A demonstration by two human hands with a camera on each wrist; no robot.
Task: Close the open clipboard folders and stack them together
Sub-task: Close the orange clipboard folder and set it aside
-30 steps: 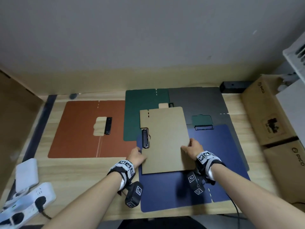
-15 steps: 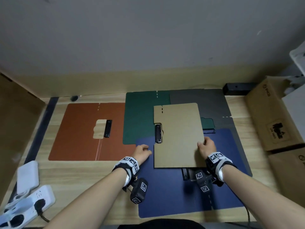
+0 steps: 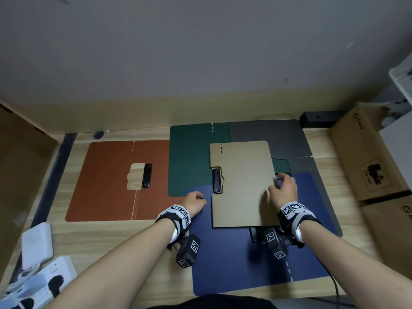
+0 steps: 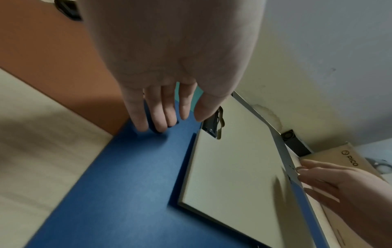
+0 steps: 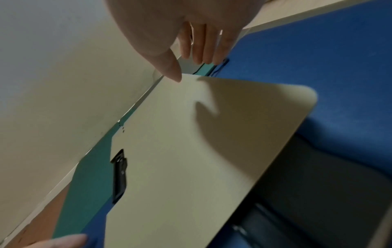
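A wooden counter (image 3: pixel 223 299) is covered by several folders. At the left an orange folder (image 3: pixel 107 181) is spread open, with a black clip (image 3: pixel 147 175) at its middle. A green folder (image 3: pixel 189 159) lies open at the far centre, and a grey folder (image 3: pixel 267 132) is seen beyond it at the far right. A blue folder (image 3: pixel 234 264) is laid open at the near centre, overlapping the green and grey ones. On top of the blue folder a closed tan folder (image 3: pixel 243 186) rests flat, its black clip (image 3: pixel 217 181) at its left edge. Cardboard boxes (image 3: pixel 367 157) are stacked at the right, and white power strips (image 3: pixel 38 279) lie at the near left.

The left hand (image 3: pixel 195 202) is rested on the blue folder just left of the tan one, its fingers (image 4: pixel 161 115) loosely bent with tips on the blue surface and nothing grasped. The right hand (image 3: pixel 284 188) is placed at the tan folder's right edge, its thumb (image 5: pixel 169 67) touching the top face; whether the fingers are curled around that edge cannot be told.
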